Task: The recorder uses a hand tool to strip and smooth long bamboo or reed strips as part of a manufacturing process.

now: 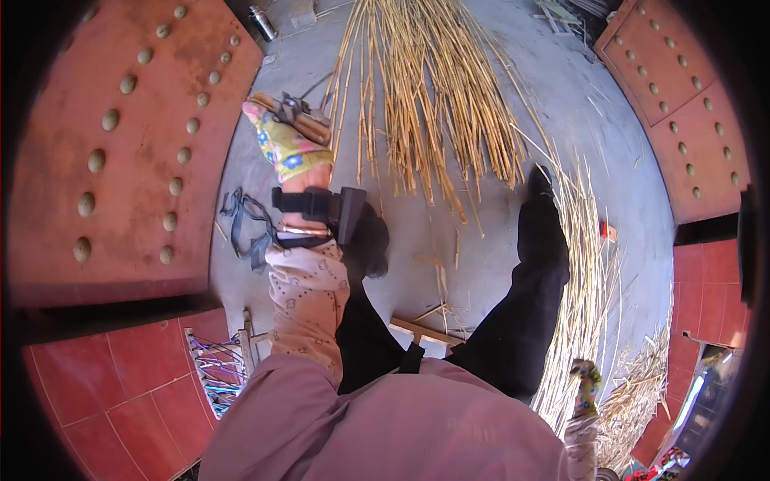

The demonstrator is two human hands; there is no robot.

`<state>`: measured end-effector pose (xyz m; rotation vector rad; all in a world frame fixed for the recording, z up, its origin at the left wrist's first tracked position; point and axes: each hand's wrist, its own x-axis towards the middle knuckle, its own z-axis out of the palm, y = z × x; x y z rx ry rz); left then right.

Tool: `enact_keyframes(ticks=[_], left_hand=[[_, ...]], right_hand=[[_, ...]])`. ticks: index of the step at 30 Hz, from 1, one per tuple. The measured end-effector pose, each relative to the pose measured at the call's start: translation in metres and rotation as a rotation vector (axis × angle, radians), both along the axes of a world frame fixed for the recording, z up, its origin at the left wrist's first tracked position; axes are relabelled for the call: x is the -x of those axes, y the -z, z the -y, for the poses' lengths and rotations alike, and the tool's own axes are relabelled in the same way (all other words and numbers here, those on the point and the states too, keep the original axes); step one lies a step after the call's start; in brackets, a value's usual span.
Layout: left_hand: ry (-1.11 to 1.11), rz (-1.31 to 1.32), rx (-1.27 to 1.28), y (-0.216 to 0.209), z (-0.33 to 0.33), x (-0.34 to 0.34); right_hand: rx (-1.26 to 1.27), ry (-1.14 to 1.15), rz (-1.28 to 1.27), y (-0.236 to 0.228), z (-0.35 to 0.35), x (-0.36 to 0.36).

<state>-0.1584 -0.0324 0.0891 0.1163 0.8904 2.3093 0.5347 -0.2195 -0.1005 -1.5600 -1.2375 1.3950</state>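
My left hand [290, 143], in a yellow-green floral glove, reaches out at the left of the reed bundle. Its fingers are curled around a brown piece with a dark metal part [298, 112], whose kind I cannot make out. A black strap with a box [325, 208] sits on that wrist. Low on the right, my right hand [589, 389] wears a similar glove beside pale stripped reeds [579, 297]; its fingers are too dark and small to read. Ahead of my feet, a large bundle of tan reeds [433, 104] is fanned over the grey floor [417, 240].
Red studded doors [128, 176] flank me on the left and right [682, 104]. A metal flask [262, 24] stands far left. A rack with coloured cords [216, 365] is at lower left. Straw debris [638, 409] heaps at lower right, and a small red box [609, 232] lies by the reeds.
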Motion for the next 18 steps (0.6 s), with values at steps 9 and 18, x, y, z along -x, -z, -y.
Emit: enact_keyframes(ticks=[9, 18], left_hand=[[0.342, 0.107, 0.256, 0.025, 0.007, -0.034], [0.512, 0.234, 0.27, 0.04, 0.026, -0.043]], right_hand=[[-0.093, -0.187, -0.407, -0.114, -0.222, 0.285], [0.143, -0.783, 0.621, 0.165, -0.278, 0.454]])
